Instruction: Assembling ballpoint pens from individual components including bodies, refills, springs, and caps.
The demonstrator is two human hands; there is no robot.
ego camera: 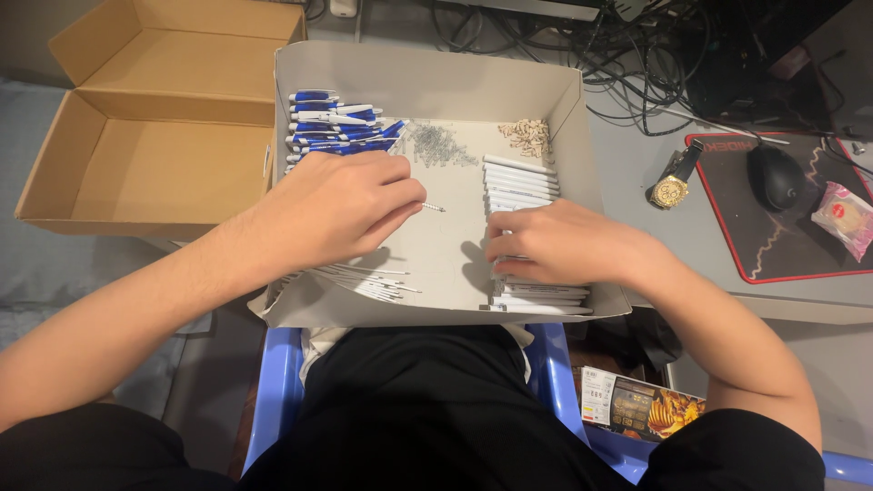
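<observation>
Nearest the camera, a blue plastic chair (273, 391) is being sat on, dark clothing filling the lower middle of the view. A small printed packet (637, 406) is lying beside the right leg.

Across the lap, a shallow grey cardboard tray (436, 82) is being supported. Over its left half, the left hand (332, 207) is being held knuckles up, the fingers curled together; a thin refill (433, 207) with a small spring at its tip is being pinched at the fingertips, jutting out toward the tray's middle. Under that hand, a loose heap of thin white refills (373, 282) is lying on the tray floor.

Over the tray's right half, the right hand (555, 244) is being rested on a stack of white pen barrels (523, 177), fingers bent and closed on one of them; exactly how it is being gripped cannot be told, since the fingertips are being hidden by the hand.

Further back in the tray, a pile of blue-and-white pens (336, 123) is lying against the left wall, a heap of small metal springs (436, 144) beside it, and a cluster of small beige parts (527, 136) near the right wall.

Left of the tray, an open brown cardboard box (164, 164) is standing. To the right, a gold wristwatch (671, 186) is lying on the desk, next to a black mouse (773, 175) on a red-edged mouse pad (782, 245). A pink wrapped snack (844, 216) is lying at the pad's edge, and tangled black cables (637, 64) are lying beyond.
</observation>
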